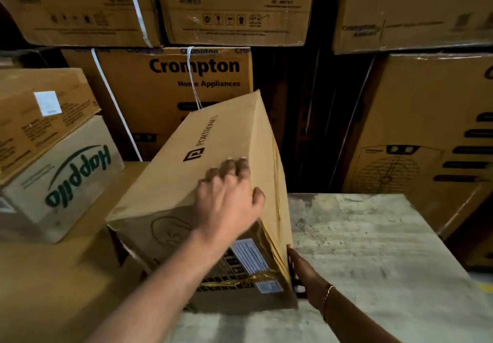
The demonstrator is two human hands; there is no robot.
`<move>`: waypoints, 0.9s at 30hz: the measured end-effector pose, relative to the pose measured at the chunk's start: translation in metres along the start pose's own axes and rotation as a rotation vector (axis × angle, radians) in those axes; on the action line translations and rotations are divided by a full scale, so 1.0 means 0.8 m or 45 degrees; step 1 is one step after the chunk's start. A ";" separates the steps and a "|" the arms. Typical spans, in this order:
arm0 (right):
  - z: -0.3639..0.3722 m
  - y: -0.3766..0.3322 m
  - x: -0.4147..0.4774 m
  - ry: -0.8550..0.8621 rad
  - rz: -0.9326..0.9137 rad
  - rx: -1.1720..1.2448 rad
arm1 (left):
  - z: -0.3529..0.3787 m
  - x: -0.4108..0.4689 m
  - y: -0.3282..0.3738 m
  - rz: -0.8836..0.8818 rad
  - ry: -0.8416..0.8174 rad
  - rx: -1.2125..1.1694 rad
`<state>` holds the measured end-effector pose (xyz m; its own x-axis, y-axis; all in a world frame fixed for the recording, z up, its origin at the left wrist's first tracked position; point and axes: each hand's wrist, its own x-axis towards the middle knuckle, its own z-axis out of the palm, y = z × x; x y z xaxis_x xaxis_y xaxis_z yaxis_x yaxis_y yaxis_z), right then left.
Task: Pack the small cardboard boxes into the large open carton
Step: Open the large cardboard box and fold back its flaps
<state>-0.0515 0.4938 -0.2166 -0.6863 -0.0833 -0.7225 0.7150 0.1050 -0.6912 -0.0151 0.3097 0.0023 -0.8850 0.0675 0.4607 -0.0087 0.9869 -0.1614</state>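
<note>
tilted portronics carton [210, 182], the landmark for all positions below, tipped on its lower edge between a brown cardboard surface [53, 276] on its left and a pale, scuffed bench [373, 249] on its right. the left hand [229, 198] lies spread flat on the carton's upper face, fingers over the ridge; the right hand [304, 273] presses the lower right corner, its fingers hidden, so a full clamp cannot be told. the hands are apart, both bearing on the carton. no open mouth of this carton shows, and no small box is seen inside any container; packing appears not yet begun, with the carton probably only being positioned. left of the carton, a white happilo box [66, 180] under a brown labelled box [40, 118]; behind it, strapped crompton cartons [170, 84]. materials: matte corrugated board, creased edges, glossy yellowed tape and a printed label near the carton's lower end.
</note>
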 end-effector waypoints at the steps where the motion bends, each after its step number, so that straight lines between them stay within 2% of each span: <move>1: -0.007 0.000 -0.002 -0.025 -0.008 -0.007 | 0.001 -0.005 0.019 0.016 -0.039 0.022; 7: -0.032 -0.037 -0.030 -0.130 -0.250 0.198 | 0.004 -0.026 0.116 0.092 -0.331 0.012; 10: -0.045 -0.067 -0.060 -0.181 -0.409 0.310 | 0.006 -0.027 0.126 0.188 -0.339 -0.100; 12: -0.051 -0.085 -0.087 -0.177 -0.490 0.251 | 0.007 -0.020 0.087 0.152 -0.262 -0.392; 14: -0.049 -0.098 -0.115 -0.158 -0.548 0.122 | 0.017 -0.012 0.019 0.002 -0.222 -0.636; 16: -0.039 -0.105 -0.135 -0.134 -0.569 0.013 | 0.040 -0.009 -0.064 -0.187 -0.194 -0.507; 18: -0.022 -0.111 -0.144 -0.076 -0.596 -0.058 | 0.067 -0.016 -0.146 -0.506 -0.368 -0.508; 20: -0.004 -0.115 -0.146 0.001 -0.624 -0.047 | 0.091 -0.029 -0.193 -0.823 -0.612 -0.913; 22: 0.006 -0.117 -0.143 0.062 -0.615 -0.006 | 0.107 -0.041 -0.201 -1.004 -0.788 -1.463; 24: 0.009 -0.116 -0.140 0.089 -0.597 0.051 | 0.116 -0.045 -0.196 -1.039 -0.869 -1.878; 27: 0.006 -0.114 -0.133 0.158 -0.615 0.121 | 0.123 -0.037 -0.188 -0.984 -0.869 -2.072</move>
<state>-0.0435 0.4881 -0.0768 -0.9483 0.0191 -0.3168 0.3167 -0.0078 -0.9485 -0.0333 0.1452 -0.0733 -0.9108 -0.0472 -0.4101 -0.4087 -0.0360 0.9119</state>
